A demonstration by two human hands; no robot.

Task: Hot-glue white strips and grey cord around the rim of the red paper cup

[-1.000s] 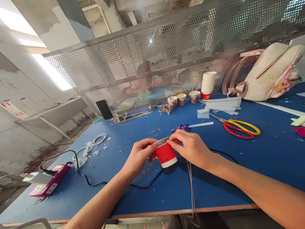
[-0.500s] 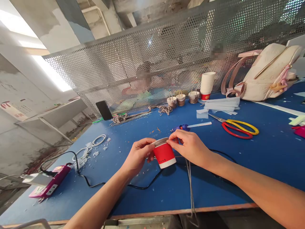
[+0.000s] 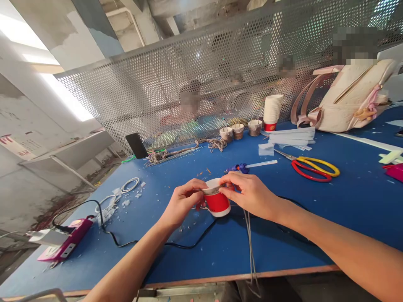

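A red and white paper cup (image 3: 218, 203) is held a little above the blue table, its mouth tipped so its white inside shows. Grey-brown cord is wound in a band just below its rim. My left hand (image 3: 184, 202) grips the cup's left side, thumb at the corded band. At the right of the rim, my right hand (image 3: 244, 189) pinches the cord against the cup with thumb and fingers. Loose cord (image 3: 250, 243) hangs from below my right hand over the table's front edge. Behind the hands lies a blue glue gun (image 3: 241, 168) with a clear stick in it.
Yellow-and-red scissors (image 3: 315, 167), white strips (image 3: 289, 137) and stacked cups (image 3: 273, 110) lie to the right. Farther back are cord-wrapped cups (image 3: 238, 131), a cord bundle (image 3: 157, 157) and a phone (image 3: 136, 145). A power strip (image 3: 66, 239) and black cable (image 3: 116, 241) are left.
The cup has been tilted so its mouth and white inside now show. Both hands still hold it in nearly the same place. A blurred head has appeared behind the backpack.
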